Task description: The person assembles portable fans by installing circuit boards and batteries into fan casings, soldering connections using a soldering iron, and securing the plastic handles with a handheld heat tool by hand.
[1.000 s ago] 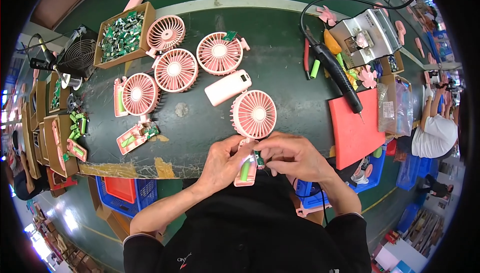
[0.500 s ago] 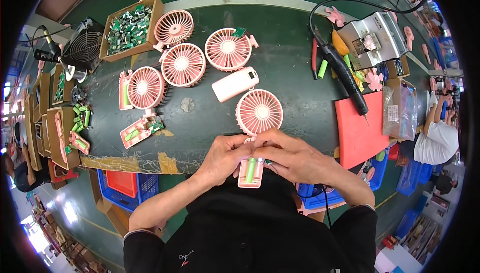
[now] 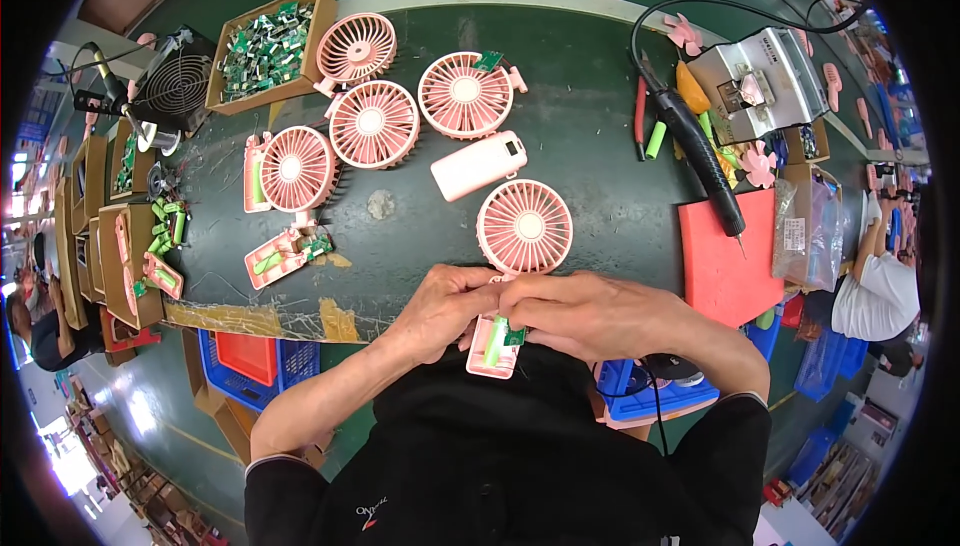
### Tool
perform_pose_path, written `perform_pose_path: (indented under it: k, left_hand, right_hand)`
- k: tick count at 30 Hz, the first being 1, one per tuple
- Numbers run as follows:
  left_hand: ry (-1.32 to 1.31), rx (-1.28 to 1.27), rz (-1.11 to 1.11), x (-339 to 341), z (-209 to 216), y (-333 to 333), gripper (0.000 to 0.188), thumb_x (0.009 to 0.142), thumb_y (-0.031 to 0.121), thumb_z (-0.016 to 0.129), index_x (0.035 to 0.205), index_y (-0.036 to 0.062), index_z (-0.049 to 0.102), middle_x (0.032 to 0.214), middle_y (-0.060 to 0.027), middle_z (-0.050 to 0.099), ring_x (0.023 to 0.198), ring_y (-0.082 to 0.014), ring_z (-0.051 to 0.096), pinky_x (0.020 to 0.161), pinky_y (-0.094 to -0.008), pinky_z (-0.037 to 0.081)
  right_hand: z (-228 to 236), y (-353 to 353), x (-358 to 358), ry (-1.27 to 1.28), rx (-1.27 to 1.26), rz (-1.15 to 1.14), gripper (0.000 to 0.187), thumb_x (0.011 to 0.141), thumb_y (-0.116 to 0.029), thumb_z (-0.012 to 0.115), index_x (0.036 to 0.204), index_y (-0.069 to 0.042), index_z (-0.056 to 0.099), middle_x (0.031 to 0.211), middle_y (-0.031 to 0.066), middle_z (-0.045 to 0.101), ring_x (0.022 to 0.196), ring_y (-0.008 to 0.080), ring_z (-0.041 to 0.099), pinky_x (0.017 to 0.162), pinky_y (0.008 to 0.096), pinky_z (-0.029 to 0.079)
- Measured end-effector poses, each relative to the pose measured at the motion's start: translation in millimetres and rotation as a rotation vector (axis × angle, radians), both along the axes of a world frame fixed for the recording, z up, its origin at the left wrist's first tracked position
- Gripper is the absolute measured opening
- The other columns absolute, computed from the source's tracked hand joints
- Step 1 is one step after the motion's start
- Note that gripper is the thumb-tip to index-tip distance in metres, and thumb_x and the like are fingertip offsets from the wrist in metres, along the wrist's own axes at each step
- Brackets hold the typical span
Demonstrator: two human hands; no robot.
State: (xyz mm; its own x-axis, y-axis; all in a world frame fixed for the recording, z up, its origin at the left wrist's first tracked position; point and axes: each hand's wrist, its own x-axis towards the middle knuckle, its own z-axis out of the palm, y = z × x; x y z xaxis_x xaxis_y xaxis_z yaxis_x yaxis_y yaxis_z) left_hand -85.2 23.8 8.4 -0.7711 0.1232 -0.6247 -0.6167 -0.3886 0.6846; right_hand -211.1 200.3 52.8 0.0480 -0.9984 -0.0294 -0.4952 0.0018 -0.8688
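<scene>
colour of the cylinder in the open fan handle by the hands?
The cylinder is light green; it shows best in the head view.

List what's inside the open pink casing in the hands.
A green cylinder lies in the casing; a small green board sits at its right edge. The left hand and right hand cover its upper end, hiding what's there.

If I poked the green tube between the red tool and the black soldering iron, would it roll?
Probably: the green tube looks round and lies on its side. The red tool or black soldering iron might soon stop it. It seems stiff, with straight sides.
</scene>
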Motion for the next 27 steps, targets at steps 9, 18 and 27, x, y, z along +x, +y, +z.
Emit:
perform_pose_path:
  k: [9,18,27]
  left_hand:
    - [-0.034,0.018,0.035,1.4,-3.5,-2.4,0.024,0.092,0.014,0.058,0.102,-0.0056,0.069,0.067,-0.0031,0.06,0.048,-0.0062,0.048,0.038,-0.0227,0.033]
    - [-0.103,0.132,0.074,-3.4,6.2,-5.9,0.023,0.091,0.014,0.06,0.101,-0.0044,0.07,0.071,-0.0033,0.062,0.05,-0.0058,0.05,0.037,-0.0225,0.033]
    - [-0.033,0.038,0.019,2.6,-8.1,-5.3,0.022,0.086,0.01,0.059,0.098,-0.0061,0.069,0.067,-0.0051,0.061,0.047,-0.0072,0.05,0.037,-0.0219,0.036]
  right_hand:
    - [-3.9,-7.5,4.6,0.169,-0.244,-0.013,0.018,0.076,0.002,0.066,0.091,0.001,0.056,0.106,0.0114,0.057,0.086,0.027,0.062,0.062,0.0368,0.053]
    - [-8.1,1.1,7.9,0.121,-0.2,-0.014,0.02,0.079,-0.001,0.065,0.097,0.001,0.056,0.106,0.0108,0.055,0.092,0.0281,0.061,0.069,0.0367,0.053]
    - [-8.3,-3.8,4.9,-0.069,-0.091,0.039,0.023,0.082,-0.004,0.064,0.103,-0.002,0.055,0.109,0.0122,0.05,0.083,0.0304,0.06,0.068,0.04,0.05]
